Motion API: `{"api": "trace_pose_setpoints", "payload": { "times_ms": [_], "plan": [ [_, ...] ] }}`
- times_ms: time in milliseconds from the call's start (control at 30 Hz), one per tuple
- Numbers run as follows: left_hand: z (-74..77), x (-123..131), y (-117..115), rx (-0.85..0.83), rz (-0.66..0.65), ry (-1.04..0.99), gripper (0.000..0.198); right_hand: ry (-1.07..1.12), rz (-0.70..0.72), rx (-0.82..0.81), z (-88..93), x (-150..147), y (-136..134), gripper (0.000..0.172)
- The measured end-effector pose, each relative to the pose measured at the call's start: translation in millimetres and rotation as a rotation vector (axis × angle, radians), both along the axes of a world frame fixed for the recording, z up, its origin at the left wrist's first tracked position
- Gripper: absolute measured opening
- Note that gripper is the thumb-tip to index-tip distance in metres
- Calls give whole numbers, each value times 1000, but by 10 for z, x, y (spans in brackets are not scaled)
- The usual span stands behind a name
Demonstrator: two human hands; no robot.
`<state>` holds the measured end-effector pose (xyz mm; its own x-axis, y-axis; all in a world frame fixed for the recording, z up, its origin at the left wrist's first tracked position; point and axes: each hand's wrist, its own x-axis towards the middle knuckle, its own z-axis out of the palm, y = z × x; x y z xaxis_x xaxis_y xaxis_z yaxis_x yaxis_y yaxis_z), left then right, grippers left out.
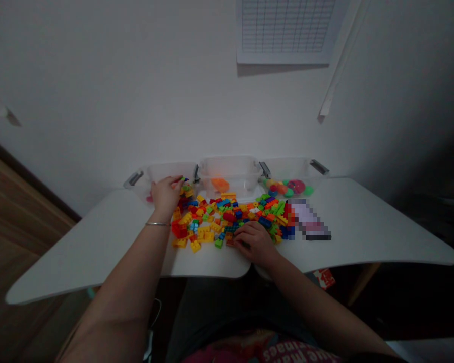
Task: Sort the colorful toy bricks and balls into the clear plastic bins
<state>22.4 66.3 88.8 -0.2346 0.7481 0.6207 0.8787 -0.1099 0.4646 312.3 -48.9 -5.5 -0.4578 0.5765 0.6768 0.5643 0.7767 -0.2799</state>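
Observation:
A heap of small plastic building bricks (219, 219) in yellow, red, blue, green and orange covers the middle of the white table (98, 247). My left hand (165, 195) reaches over the heap's far left corner, its fingertips by the rim of the left clear plastic bin (172, 172). Whether those fingers pinch anything is hidden. My right hand (255, 243) rests curled on the near right part of the heap, touching bricks. A thin metal bangle (158, 224) circles my left wrist.
A middle clear bin (229, 174) holds an orange piece (220, 185), and a right clear bin (285, 169) holds round coloured pieces (295, 187). A blurred, pixelated object (308, 219) lies right of the heap. The table has a curved front edge, with a wall behind.

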Motion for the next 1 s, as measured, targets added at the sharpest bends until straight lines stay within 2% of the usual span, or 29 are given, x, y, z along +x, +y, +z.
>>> {"api": "trace_pose_setpoints", "payload": {
  "times_ms": [67, 200, 500, 633, 700, 833, 933, 1000],
  "plan": [
    [-13, 25, 18, -57, 25, 63, 32, 1, -4, -3, 0, 2, -1, 5],
    [-54, 47, 19, -69, 52, 124, 37, -4, 3, -1, 2, 3, -4, 6],
    [-111, 57, -84, -28, -58, 180, 37, -13, -4, 7, 10, -1, -1, 7],
    [-197, 263, -316, 71, -155, 214, 32, -9, -8, 15, 15, -3, -5, 8],
    [-228, 389, -470, 47, -234, 221, 25, -7, -1, 15, 13, -4, -5, 7],
    [-239, 560, -777, -126, -395, 258, 19, -4, 2, 9, 17, -6, -8, 7],
    [-234, 599, -984, -271, -540, 349, 16, -10, 0, 2, 26, -8, -14, 8],
    [-249, 609, -1104, -325, -590, 424, 15, -7, -2, 1, 32, -11, -19, 8]
  ]
}}
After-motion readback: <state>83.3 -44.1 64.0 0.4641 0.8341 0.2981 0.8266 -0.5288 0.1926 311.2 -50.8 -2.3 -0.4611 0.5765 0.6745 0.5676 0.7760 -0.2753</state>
